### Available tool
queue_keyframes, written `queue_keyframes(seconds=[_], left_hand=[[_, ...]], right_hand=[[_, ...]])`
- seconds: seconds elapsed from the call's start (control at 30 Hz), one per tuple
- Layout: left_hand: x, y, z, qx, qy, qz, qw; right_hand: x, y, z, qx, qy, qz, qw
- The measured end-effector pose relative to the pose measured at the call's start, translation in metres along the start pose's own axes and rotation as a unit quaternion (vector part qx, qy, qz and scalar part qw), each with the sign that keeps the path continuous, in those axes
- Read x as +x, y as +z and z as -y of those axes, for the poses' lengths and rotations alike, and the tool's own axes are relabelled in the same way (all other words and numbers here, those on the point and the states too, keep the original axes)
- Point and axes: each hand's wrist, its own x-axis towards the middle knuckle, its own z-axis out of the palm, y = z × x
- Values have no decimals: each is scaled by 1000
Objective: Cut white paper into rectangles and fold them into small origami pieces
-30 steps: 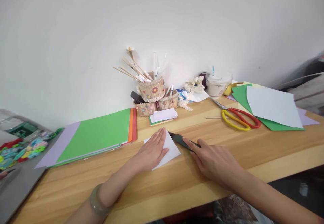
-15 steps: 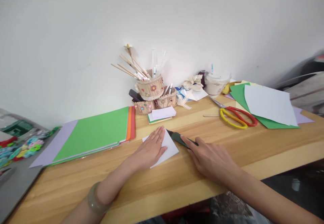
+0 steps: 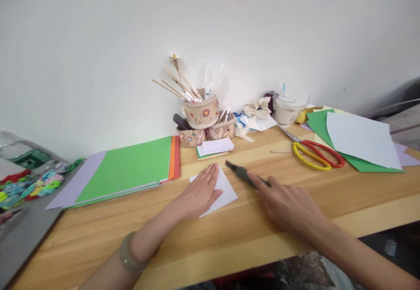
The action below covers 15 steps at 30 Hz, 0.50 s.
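Note:
My left hand [image 3: 202, 192] lies flat on a small folded-looking piece of white paper [image 3: 226, 188], fingers stretched out and pressing it to the table. A ring and a bangle show on that arm. To the right of the paper, my right hand [image 3: 284, 200] grips a dark green utility knife [image 3: 244, 174], index finger along its handle. The knife's dark tip points up and left, just off the paper's upper right edge. Whether the tip touches the table I cannot tell.
Behind the paper lies a small paper stack [image 3: 216, 146] below decorated pen holders [image 3: 201, 113]. Coloured sheets [image 3: 131, 163] lie left, beside a grey board [image 3: 29, 242] with colourful trinkets. Scissors [image 3: 315, 152] and more sheets [image 3: 364, 139] lie right. A plastic cup [image 3: 290, 110] stands behind.
My right hand has drawn the knife away from the paper's edge to the right. My left hand stays flat on the paper. The whole view has shifted slightly.

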Motion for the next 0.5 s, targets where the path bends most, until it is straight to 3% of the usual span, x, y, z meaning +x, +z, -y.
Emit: queue_keyframes(seconds=[0.07, 0.2, 0.4, 0.5], left_hand=[[0, 2, 1, -1, 6, -6, 1000], [0, 2, 1, -5, 6, -18, 1000], [-5, -11, -13, 6, 11, -103, 995], [-8, -17, -21, -17, 10, -100, 995]], right_hand=[[-8, 6, -14, -11, 40, -11, 999], [-29, 17, -33, 45, 44, -58, 996], [-47, 28, -34, 90, 38, -68, 993], [-54, 28, -35, 115, 26, -99, 988]])
